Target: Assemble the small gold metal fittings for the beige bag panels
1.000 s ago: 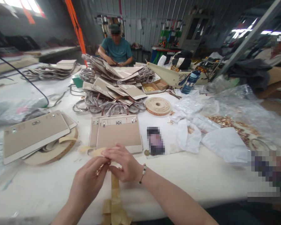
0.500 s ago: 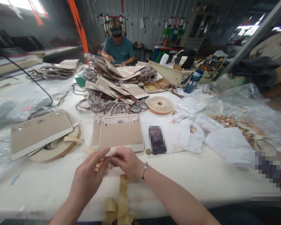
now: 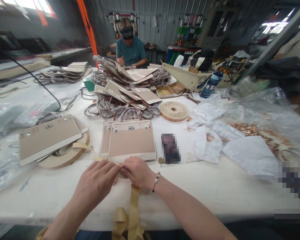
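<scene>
Both hands meet low in the middle of the view, over the near part of the white table. My left hand [image 3: 98,178] has its fingers bent and pressed together, its back toward me. My right hand [image 3: 138,171], with a beaded bracelet at the wrist, is closed, its fingertips against those of the left. Whatever small thing is between them is hidden. A yellowish tape strip [image 3: 133,206] runs from below my right hand to the table's near edge, where a loop of it lies. Small gold-coloured metal pieces [image 3: 115,181] show partly below the fingers. Just beyond lies a beige bag panel [image 3: 132,144] with metal fittings.
More bag panels [image 3: 51,138] lie on a tape roll [image 3: 65,160] at left. Bags with wrapped handles [image 3: 130,76] are piled ahead, near another roll [image 3: 174,111]. A phone [image 3: 170,148], plastic bags, gold pieces and a blue bottle [image 3: 211,86] are at right. A person sits opposite.
My left hand has turned over, its fingers now folded down and covering most of the gold pieces. The right hand stays against it. The whole view has shifted slightly.
</scene>
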Demonstrator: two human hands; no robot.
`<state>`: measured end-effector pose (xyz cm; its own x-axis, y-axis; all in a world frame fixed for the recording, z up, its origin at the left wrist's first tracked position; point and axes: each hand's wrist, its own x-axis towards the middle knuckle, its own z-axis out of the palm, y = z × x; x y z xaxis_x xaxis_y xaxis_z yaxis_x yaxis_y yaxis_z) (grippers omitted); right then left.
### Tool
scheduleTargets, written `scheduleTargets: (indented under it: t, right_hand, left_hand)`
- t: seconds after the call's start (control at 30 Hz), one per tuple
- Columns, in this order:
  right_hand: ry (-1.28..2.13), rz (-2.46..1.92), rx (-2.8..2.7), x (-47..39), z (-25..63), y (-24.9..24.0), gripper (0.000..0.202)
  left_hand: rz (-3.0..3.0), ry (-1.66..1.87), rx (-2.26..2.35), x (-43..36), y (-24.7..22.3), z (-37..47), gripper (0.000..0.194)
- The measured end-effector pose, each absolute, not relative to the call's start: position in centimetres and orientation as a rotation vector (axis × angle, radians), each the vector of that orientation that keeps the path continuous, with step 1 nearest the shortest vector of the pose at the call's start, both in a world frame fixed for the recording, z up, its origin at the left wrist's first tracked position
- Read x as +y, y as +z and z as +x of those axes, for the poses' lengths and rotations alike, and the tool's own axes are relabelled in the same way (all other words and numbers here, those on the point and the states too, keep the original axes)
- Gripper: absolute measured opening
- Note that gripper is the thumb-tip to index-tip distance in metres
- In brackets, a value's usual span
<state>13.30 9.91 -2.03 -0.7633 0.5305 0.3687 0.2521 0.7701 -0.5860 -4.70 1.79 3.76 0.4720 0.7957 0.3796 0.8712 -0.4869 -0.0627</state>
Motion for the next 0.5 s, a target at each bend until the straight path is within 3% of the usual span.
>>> scheduleTargets:
  t: [0.17,0.27,0.43,0.5]
  right_hand:
    - [1.322,-0.665,-2.073,9.9,13.6,-1.4,0.037]
    - [1.618,-0.748,-1.804,10.2,13.5,-1.7,0.042]
    - [1.644,-0.752,-1.684,10.1,13.2,-1.9,0.038]
    - [1.67,-0.688,-1.691,9.8,13.2,-1.5,0.033]
  left_hand:
    - [-2.46,-0.548,-1.338,2.0,3.7,-4.3,0.014]
    - [-2.483,-0.782,-1.368,1.6,3.6,-3.9,0.015]
    - [-1.947,-1.755,-1.941,3.2,3.2,-4.9,0.002]
    - [-1.481,-2.192,-2.234,5.5,3.3,-5.8,0.015]
